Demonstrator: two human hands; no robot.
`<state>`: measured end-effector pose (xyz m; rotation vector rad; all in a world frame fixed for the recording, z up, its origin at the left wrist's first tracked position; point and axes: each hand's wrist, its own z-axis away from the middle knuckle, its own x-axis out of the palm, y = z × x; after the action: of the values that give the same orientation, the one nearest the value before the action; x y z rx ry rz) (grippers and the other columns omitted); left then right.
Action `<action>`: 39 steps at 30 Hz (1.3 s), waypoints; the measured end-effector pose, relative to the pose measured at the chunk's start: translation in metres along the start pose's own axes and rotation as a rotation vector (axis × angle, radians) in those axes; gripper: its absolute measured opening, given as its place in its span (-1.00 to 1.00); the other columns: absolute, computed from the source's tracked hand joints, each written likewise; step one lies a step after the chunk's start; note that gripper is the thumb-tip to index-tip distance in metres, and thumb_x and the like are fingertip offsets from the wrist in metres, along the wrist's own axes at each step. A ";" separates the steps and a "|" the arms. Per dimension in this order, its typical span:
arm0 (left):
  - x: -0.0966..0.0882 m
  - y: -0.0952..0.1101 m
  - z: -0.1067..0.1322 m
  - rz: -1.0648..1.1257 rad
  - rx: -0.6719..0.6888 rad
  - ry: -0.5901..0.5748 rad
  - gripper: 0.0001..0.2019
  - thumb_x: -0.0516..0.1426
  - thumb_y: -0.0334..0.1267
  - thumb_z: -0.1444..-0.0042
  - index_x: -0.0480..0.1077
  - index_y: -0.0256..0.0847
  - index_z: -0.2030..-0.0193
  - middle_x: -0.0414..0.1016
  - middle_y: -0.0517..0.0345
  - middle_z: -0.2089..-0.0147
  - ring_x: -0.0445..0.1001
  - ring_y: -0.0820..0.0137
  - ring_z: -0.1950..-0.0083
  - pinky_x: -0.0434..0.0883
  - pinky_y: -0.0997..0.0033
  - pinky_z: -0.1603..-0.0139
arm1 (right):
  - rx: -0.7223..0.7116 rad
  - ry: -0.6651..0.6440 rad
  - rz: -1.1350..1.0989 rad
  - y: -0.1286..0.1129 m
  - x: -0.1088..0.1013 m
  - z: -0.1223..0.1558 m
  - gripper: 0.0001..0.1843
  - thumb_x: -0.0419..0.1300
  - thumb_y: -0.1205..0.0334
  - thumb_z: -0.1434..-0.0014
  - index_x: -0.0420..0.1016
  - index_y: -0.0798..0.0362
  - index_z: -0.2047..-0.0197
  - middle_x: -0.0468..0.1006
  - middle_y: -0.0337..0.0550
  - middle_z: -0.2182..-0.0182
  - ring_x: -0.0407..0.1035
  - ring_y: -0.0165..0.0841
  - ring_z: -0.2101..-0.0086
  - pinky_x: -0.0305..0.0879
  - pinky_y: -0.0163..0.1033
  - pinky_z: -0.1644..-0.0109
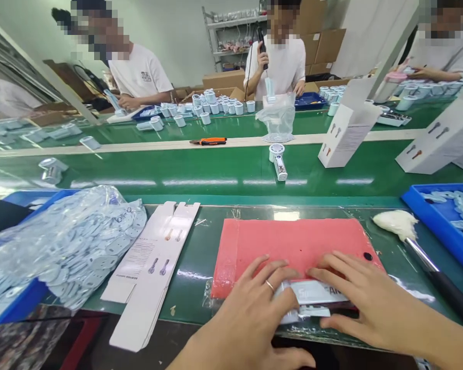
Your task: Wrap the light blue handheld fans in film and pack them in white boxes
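Both the left hand (250,313) and right hand (358,303) are pressed open-fingered on a printed pouch (320,293) at the red mat's (293,241) near edge; it is judged light, limp, best pinched edgewise.

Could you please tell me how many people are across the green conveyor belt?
3 people in white T-shirts: one at left, one centre, one at right; others may be hidden.

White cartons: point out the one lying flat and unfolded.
The carton blank on the near table, left of the left hand. It lies flat; the middle carton and the right carton stand folded up on the green conveyor.
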<state>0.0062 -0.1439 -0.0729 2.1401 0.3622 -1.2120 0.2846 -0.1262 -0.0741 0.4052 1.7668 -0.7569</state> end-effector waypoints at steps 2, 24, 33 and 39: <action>0.002 0.012 -0.002 -0.008 -0.089 -0.004 -0.69 0.33 -0.14 -0.25 0.42 -0.14 -0.05 0.62 0.08 -0.17 0.56 0.12 -0.16 0.55 0.01 -0.22 | -0.094 0.018 0.087 0.002 0.005 0.003 -0.55 0.36 -0.03 -0.30 0.47 0.03 -0.12 0.57 -0.05 0.09 0.46 -0.11 0.16 0.38 -0.05 0.12; 0.001 0.013 -0.015 -0.343 0.091 -0.140 -0.56 0.10 -0.18 -0.44 0.43 -0.47 -0.30 0.65 -0.14 0.01 0.57 0.10 0.11 0.66 0.12 0.19 | -0.219 0.072 0.116 0.007 0.021 -0.015 -0.66 0.09 -0.05 -0.43 0.47 0.03 0.20 0.49 -0.15 0.33 0.28 -0.23 0.41 0.05 -0.08 0.33; 0.000 0.013 -0.015 -0.341 0.087 -0.158 -0.56 0.09 -0.17 -0.46 0.42 -0.47 -0.30 0.65 -0.13 0.04 0.58 0.10 0.13 0.66 0.14 0.20 | -0.283 0.093 0.023 0.010 0.023 -0.016 -0.62 -0.02 0.05 -0.52 0.45 0.05 0.23 0.43 -0.15 0.38 0.19 -0.28 0.44 -0.05 -0.10 0.36; -0.004 0.015 -0.024 -0.332 0.066 -0.208 -0.56 0.09 -0.15 -0.42 0.44 -0.47 -0.25 0.63 -0.18 0.04 0.56 0.05 0.14 0.66 0.08 0.24 | -0.177 0.109 -0.007 0.005 0.026 -0.014 -0.78 0.08 0.09 -0.36 0.44 0.04 0.20 0.45 -0.17 0.34 0.23 -0.26 0.40 0.01 -0.11 0.32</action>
<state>0.0276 -0.1396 -0.0551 2.0365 0.6098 -1.6376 0.2688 -0.1157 -0.0971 0.3264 1.9205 -0.5868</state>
